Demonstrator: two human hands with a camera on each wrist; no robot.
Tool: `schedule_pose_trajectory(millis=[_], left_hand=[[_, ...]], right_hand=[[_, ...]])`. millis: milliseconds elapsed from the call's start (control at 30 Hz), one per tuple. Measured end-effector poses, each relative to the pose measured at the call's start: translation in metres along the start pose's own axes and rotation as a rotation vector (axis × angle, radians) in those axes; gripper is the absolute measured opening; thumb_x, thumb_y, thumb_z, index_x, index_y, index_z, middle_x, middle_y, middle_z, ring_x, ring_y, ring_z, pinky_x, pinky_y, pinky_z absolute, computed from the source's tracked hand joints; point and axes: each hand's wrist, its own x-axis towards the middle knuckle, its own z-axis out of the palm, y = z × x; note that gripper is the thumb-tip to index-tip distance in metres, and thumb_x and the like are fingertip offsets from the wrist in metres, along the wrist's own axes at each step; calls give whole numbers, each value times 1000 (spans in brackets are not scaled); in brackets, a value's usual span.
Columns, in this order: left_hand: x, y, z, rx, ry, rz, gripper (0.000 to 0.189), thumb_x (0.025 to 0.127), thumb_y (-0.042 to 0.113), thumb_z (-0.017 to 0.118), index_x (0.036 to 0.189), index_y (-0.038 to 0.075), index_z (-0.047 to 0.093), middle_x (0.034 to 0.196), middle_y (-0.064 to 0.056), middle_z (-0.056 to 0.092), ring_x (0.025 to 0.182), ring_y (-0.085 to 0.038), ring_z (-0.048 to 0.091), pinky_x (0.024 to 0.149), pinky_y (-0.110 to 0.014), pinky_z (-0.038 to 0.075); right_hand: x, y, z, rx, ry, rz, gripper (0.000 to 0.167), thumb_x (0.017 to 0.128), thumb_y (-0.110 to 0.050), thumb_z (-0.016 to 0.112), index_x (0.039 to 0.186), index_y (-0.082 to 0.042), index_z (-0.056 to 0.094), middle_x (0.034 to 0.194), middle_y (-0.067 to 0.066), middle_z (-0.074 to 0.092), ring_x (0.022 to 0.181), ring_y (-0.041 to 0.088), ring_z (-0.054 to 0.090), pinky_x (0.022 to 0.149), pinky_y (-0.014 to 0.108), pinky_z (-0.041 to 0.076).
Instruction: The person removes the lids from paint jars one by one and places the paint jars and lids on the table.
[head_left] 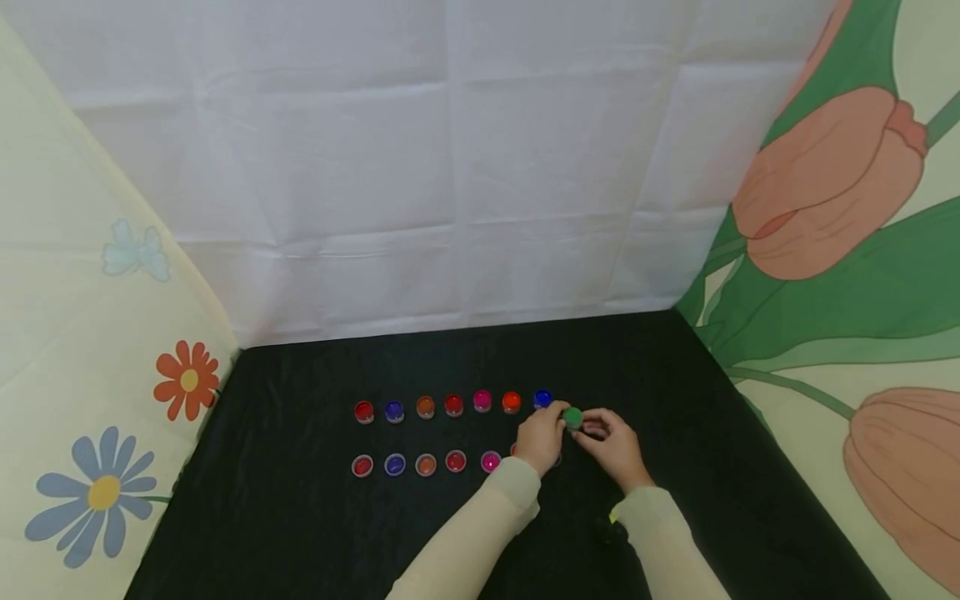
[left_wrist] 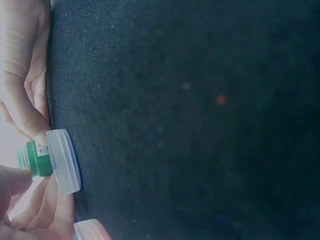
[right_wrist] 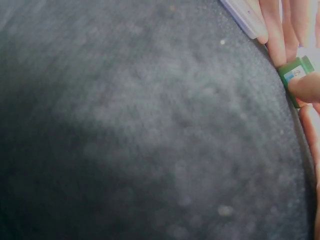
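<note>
A small green paint pot (head_left: 572, 418) is pinched between both hands, just above the black cloth. My left hand (head_left: 538, 439) grips it from the left side, and my right hand (head_left: 617, 448) holds it from the right with thumb and fingertips. In the left wrist view the green pot (left_wrist: 42, 159) has a white label and a ridged end. A translucent ridged disc (left_wrist: 65, 161) stands beside it on the cloth. From the right wrist the green pot (right_wrist: 296, 75) shows at the right edge, with a thumb over its label.
A back row of small colour pots, from a red pot (head_left: 363, 412) to a blue pot (head_left: 542, 398), stands on the black cloth (head_left: 300, 533). In front lies a row of clear-rimmed colour rounds, including a magenta round (head_left: 491, 462); the left hand partly hides its right end.
</note>
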Motion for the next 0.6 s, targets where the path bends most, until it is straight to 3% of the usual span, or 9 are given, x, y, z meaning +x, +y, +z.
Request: schedule_pose_trajectory(millis=[367, 600], left_hand=[[0, 1, 0, -39, 2, -40, 20, 103, 24, 62, 121, 19, 58, 109, -2, 70, 91, -15, 67, 78, -32, 55], [1, 0, 0, -11, -6, -24, 33, 103, 25, 61, 135, 22, 59, 114, -1, 70, 97, -16, 67, 84, -35, 55]], right_hand=[[-1, 3, 1, -9, 25, -43, 29, 86, -2, 80, 111, 2, 67, 114, 19, 65, 97, 23, 69, 81, 18, 54], [-1, 1, 2, 2, 19, -25, 29, 87, -2, 79, 112, 1, 66, 116, 18, 65, 101, 28, 68, 80, 14, 51]])
